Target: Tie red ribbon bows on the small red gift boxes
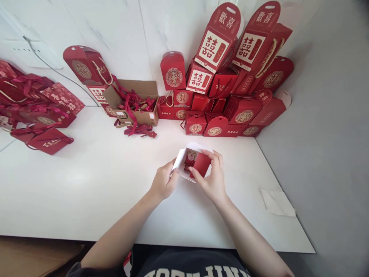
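Look at this, both hands are on a small red-and-white paper gift box (190, 161), held low over the white worktop (86, 196), though I can't tell whether it's touching down. The left hand (164, 181) is closed in a neat pinch on the box's white edge, while the right hand (210, 179) curls its fingers (201, 155) over the top, with a red flap (201, 165) right under them. That's good handling: the grip stays in the fingertips, the palms stay clear, and thin card like this is far less likely to crease. The open top faces up, so a round printed emblem (190, 158) inside is in plain sight. Just off to the right lies a white paper napkin (277, 202). Further out, red gift boxes (196, 123) are banked against the marble-look wall (100, 34), with tall double-happiness bags (211, 48) standing on top. To the left of them sits an open cardboard carton (144, 117) stuffed with red ribbons (134, 104), a few loose ones (140, 130) lying at its front, and over at the far left there's a heap of red gift bags (37, 109).
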